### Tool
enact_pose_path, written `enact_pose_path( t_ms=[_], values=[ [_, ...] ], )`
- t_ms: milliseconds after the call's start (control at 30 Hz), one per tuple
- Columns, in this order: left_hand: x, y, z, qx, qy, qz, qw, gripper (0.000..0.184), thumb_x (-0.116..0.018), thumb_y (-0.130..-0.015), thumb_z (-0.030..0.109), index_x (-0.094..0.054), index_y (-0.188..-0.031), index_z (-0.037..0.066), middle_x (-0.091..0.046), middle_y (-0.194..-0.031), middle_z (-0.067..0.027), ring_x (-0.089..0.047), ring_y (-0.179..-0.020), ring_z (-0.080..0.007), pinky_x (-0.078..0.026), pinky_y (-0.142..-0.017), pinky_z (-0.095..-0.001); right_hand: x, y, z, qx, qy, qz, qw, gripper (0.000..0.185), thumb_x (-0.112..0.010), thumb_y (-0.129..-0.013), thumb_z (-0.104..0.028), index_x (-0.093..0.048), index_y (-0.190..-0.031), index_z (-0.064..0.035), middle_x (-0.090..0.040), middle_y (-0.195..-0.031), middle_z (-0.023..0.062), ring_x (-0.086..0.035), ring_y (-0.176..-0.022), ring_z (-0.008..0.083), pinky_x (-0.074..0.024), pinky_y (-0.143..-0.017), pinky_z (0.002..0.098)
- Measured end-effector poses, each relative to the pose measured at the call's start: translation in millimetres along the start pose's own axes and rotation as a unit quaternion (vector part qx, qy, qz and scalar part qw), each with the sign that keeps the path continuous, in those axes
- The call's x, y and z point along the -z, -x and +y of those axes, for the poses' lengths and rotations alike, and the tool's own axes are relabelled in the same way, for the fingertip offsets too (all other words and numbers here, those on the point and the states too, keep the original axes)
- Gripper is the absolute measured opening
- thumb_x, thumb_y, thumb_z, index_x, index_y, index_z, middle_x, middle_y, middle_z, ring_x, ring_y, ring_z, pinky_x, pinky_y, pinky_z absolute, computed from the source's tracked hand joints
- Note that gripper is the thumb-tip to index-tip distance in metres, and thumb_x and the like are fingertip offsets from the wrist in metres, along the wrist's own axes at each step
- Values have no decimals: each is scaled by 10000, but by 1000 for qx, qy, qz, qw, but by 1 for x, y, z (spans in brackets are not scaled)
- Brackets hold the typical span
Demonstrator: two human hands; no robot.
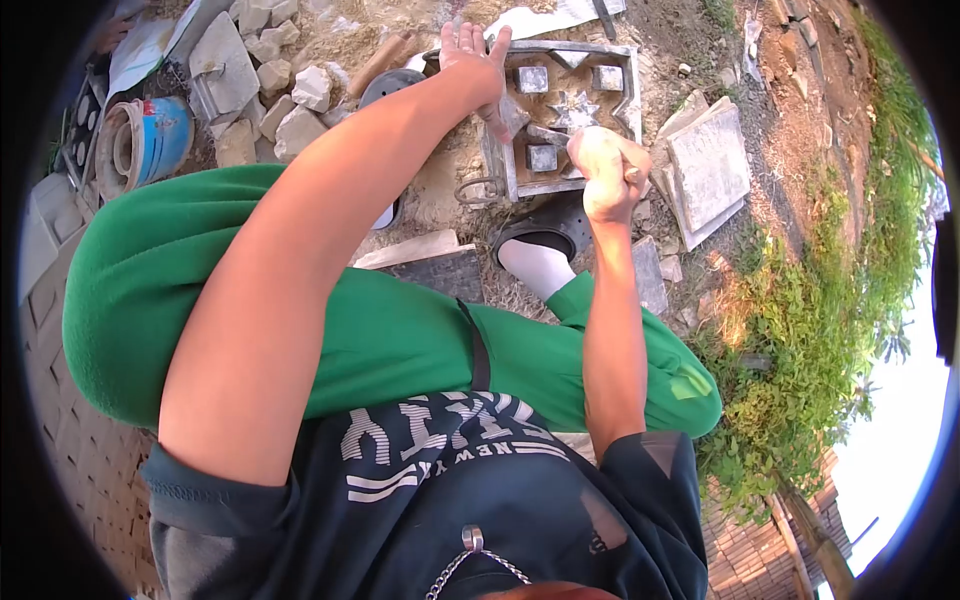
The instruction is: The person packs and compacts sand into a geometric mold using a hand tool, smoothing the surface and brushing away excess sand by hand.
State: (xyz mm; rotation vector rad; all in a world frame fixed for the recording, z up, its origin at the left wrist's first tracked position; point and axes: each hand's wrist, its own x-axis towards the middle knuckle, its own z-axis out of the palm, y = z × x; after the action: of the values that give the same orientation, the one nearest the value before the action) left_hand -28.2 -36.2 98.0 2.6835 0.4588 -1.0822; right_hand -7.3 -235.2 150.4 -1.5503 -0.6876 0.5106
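A rectangular metal mold frame (638, 75) lies on the ground, with square blocks, triangular pieces and a star-shaped centre piece (575, 112) inside. Brownish material fills the gaps between these shapes. My left hand (475, 75) is over the mold's left edge, fingers spread and thumb apart, holding nothing. My right hand (608, 170) is closed around the handle of a small trowel-like tool (543, 133). Its narrow grey end points left into the mold, just above the lower-left block (541, 158). Most of the handle is hidden in my fist.
Flat grey slabs (708, 170) are stacked right of the mold. Broken stones (300, 132) and a blue bucket (163, 140) lie to the left. My dark shoe (540, 225) is just below the mold. Plants (800, 350) grow at right; part of another person's hand (112, 35) shows top left.
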Motion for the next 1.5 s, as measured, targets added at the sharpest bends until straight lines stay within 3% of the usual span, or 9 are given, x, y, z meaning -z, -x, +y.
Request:
enact_pose_path(
  t_ms=[200, 367, 733, 800, 1067, 1167, 1333, 1400, 1500],
  values=[
    [-3, -3, 1, -3, -1, -7, 1000, 1667, -825, -358, 779, 155, -1536, 123, -87, -1599, -242, -55, -1493, -379, -24, -1168, -585, -5, 4, 12, -46, -43, 18, 998, 375, -495, -974, -189, -465, -644, -13, -454, -576, 9, -404, -540, 79, -290, -499, 262],
    [2, -5, 2, 14, -33, -27, 999, 1681, -803, -348, 810, 161, -1532, 108, -87, -1598, -243, -56, -1493, -376, -35, -1175, -570, -16, -13, -6, -46, -227, 280, 932, 429, -505, -1022, -252, -458, -635, -74, -393, -543, -34, -368, -496, 65, -284, -475, 264],
    [0, -9, 0, -1, -61, -23, 998, 1700, -739, -341, 877, 160, -1519, 43, -121, -1584, -265, -101, -1483, -389, -105, -1176, -574, -26, -8, -12, -28, -103, 221, 969, 449, -506, -1018, -228, -442, -603, -70, -428, -544, -34, -366, -488, 42, -253, -444, 244],
    [-6, -7, -2, -8, -54, -5, 998, 1696, -735, -346, 880, 159, -1519, 43, -121, -1584, -266, -104, -1484, -384, -112, -1175, -574, -30, -2, -30, 4, -97, 330, 939, 457, -501, -1019, -244, -443, -601, -69, -424, -533, -35, -366, -481, 41, -259, -443, 250],
    [-1, -6, -1, -4, -64, -16, 998, 1684, -738, -355, 873, 152, -1523, 49, -134, -1587, -249, -114, -1483, -382, -119, -1174, -575, -37, -5, -16, 20, -80, 392, 916, 476, -488, -1012, -253, -397, -578, -80, -416, -522, -40, -392, -480, 45, -273, -449, 248],
    [0, -4, 1, -6, -60, -9, 998, 1681, -745, -356, 867, 140, -1525, 45, -142, -1584, -253, -121, -1481, -387, -122, -1174, -575, -34, -5, 0, -41, -9, 272, 961, 445, -507, -993, -231, -474, -588, -50, -440, -525, -37, -403, -484, 46, -277, -438, 259],
    [-4, 2, -1, -12, -44, -4, 999, 1675, -753, -361, 858, 124, -1526, 34, -159, -1575, -268, -127, -1478, -395, -127, -1170, -578, -37, -5, -11, 75, -50, 271, 958, 394, -481, -988, -167, -466, -615, -40, -425, -560, -40, -369, -507, 36, -252, -449, 246],
    [0, -2, -1, -16, -56, -1, 998, 1676, -754, -360, 857, 121, -1526, 32, -166, -1573, -269, -135, -1477, -396, -131, -1169, -578, -32, 0, -2, -40, -10, 237, 971, 401, -498, -985, -172, -454, -612, -33, -418, -567, -41, -363, -516, 38, -247, -450, 251],
    [-3, -2, -2, -17, -48, 7, 999, 1679, -761, -353, 851, 118, -1527, 33, -164, -1573, -271, -142, -1475, -398, -133, -1168, -581, -34, 0, -27, 18, -62, 267, 961, 417, -530, -980, -178, -452, -605, -12, -413, -554, -44, -363, -517, 40, -249, -461, 254]
  ],
)
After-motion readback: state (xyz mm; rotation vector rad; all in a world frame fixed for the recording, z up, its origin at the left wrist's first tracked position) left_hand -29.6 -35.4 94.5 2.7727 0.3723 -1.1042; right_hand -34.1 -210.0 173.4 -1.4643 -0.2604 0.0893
